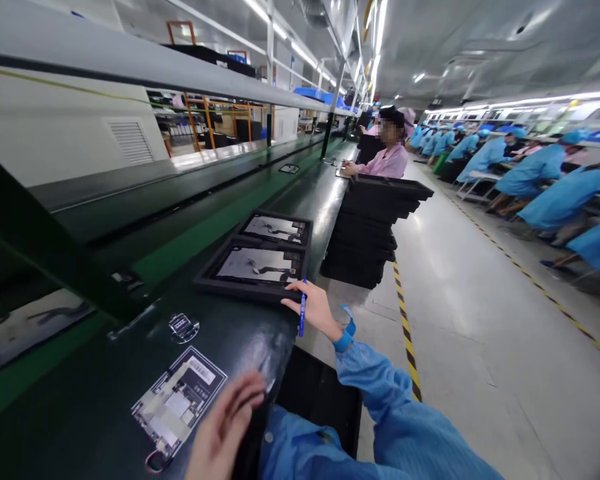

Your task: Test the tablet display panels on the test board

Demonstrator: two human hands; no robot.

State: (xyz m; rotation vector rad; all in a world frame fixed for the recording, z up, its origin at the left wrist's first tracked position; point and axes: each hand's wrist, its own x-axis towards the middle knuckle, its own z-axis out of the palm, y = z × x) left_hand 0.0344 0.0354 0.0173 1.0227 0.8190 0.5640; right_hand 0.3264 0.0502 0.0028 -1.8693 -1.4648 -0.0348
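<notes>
My right hand (314, 308) reaches to the near right corner of a black tray (240, 293), a blue pen (303, 310) held against its fingers. Its thumb and fingertips are at the tray's rim; whether they grip it I cannot tell. Two tablet-like panels, a nearer one (235, 265) and a farther one (265, 227), lie in the tray with dark flex cables showing. My left hand (230, 423), a little blurred, hovers at the bench edge with loosely bent fingers and nothing visible in it. Beside it lies a battery with a circuit board (180, 400) and a short wire.
A small part on clear film (183, 328) lies on the green-black bench. Another panel (40, 323) sits on the conveyor strip behind a dark post (55, 247). Stacked black trays (363, 233) stand beyond my right hand. A person in pink (387, 157) sits farther along.
</notes>
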